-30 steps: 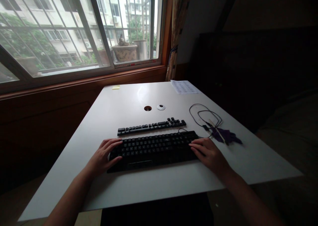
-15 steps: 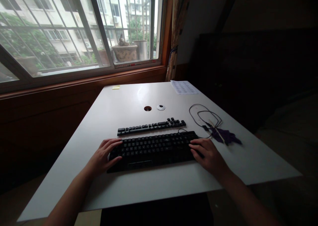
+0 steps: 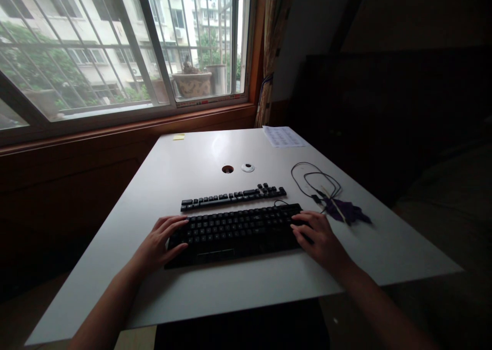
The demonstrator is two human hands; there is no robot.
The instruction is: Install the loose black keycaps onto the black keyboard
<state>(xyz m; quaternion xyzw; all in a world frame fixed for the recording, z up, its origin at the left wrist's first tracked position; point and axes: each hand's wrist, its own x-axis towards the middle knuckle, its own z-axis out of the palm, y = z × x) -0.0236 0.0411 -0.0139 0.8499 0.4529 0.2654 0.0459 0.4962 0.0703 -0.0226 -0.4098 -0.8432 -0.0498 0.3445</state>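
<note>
A black keyboard (image 3: 234, 241) lies flat on the white table, its lower keys and space bar area showing dark and bare. My left hand (image 3: 159, 242) is on its left end, the fingers over the top corner and the thumb over the lower part. At the opposite end my right hand (image 3: 317, 237) grips the edge with bent fingers. The undersides of both hands are hidden. Just behind the keyboard, loose black keycaps (image 3: 215, 200) stand in rows, with a few more at the right end.
On the white table (image 3: 184, 163) to the right lie a looped black cable (image 3: 303, 188), a purple cloth (image 3: 351, 211) and a thin stick (image 3: 338, 209). Farther back are a round hole (image 3: 227, 169), its white cover (image 3: 248, 168), printed paper (image 3: 284, 136) and a yellow note (image 3: 179, 136).
The view has shifted very slightly. Both hands stay at the two ends of the keyboard, with no clear movement of it on the table.
</note>
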